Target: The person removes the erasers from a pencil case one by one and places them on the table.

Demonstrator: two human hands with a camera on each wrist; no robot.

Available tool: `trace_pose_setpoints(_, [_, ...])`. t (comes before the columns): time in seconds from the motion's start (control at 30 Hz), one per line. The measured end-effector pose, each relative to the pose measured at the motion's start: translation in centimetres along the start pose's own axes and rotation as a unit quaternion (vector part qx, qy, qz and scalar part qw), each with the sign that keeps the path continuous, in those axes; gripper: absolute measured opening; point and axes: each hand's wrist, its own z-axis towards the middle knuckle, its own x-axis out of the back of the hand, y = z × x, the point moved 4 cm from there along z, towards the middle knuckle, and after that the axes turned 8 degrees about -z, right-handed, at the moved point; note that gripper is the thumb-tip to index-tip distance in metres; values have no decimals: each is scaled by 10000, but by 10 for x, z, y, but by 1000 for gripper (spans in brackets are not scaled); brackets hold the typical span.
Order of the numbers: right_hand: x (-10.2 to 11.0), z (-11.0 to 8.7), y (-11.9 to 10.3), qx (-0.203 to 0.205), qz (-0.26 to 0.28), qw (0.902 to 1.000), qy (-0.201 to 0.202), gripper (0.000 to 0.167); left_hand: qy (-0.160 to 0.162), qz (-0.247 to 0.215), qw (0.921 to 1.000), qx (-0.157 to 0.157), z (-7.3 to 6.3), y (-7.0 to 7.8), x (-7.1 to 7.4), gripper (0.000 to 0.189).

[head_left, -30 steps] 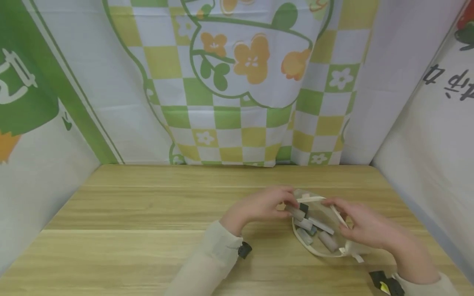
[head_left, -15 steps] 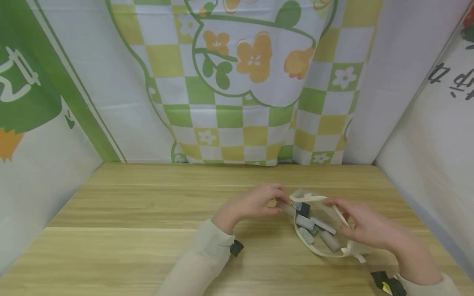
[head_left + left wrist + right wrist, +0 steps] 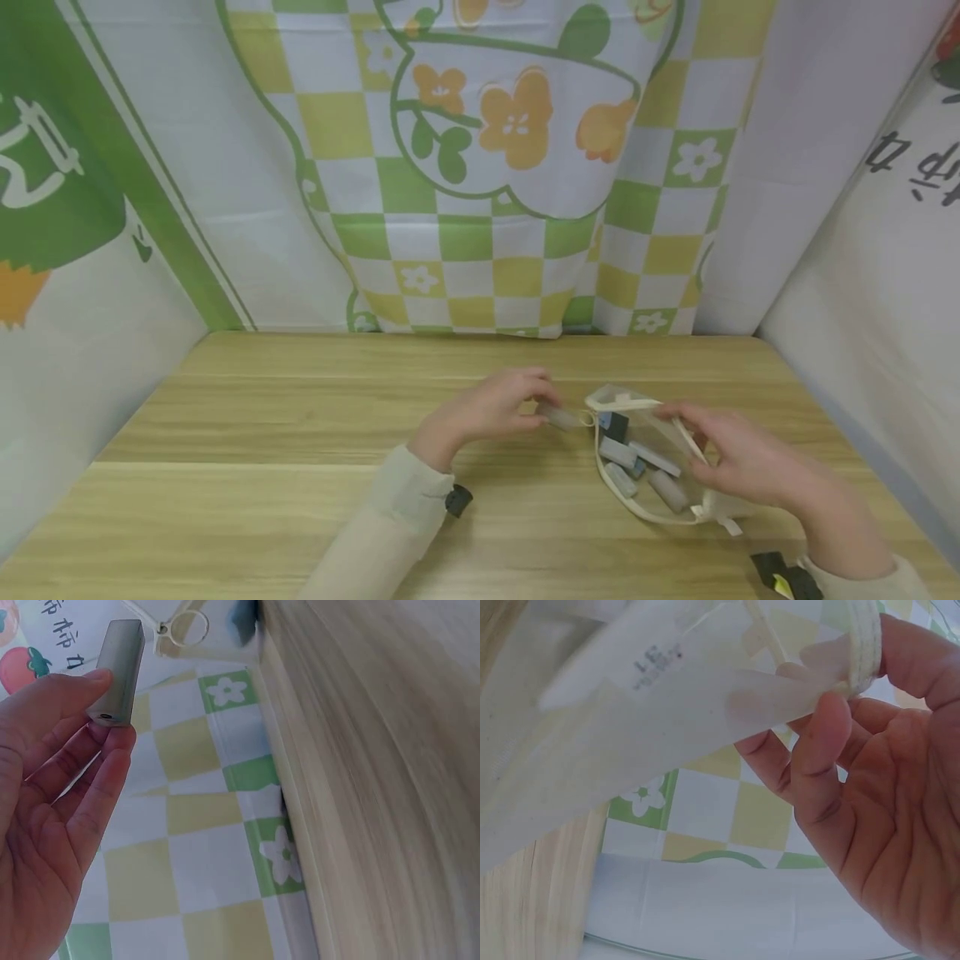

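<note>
Grey and rectangular, the small block sits pinched in the left hand fingertips, long axis pointing right toward the clear pouch just beside it. The right hand, nearer the pouch, pinches its cream rim on the wooden table.

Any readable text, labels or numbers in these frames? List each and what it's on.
Pouch: small dark printed label, too blurred to read.
Right side cloth: black handwritten-style characters, not legible.
Left side cloth: white characters on green, cut off, unreadable.
Cloth in the left wrist view: red characters, cropped, unreadable.
Grey block in the left hand: no text.
</note>
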Motion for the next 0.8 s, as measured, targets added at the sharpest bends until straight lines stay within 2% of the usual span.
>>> trace_pose_setpoints(0.1, [-1, 0, 0, -13, 19, 10000, -3, 60, 15, -42, 10000, 68, -3, -3, 2, 23])
trace_pose_setpoints(0.43, [-2, 0, 1, -72, 52, 9999, -143, 60, 252, -70, 9997, -10, -15, -9, 11, 25])
trace_pose_setpoints(0.8, [-3, 0, 1, -44, 116, 9996, -242, 62, 328, 57, 9993, 194, -30, -20, 19, 21])
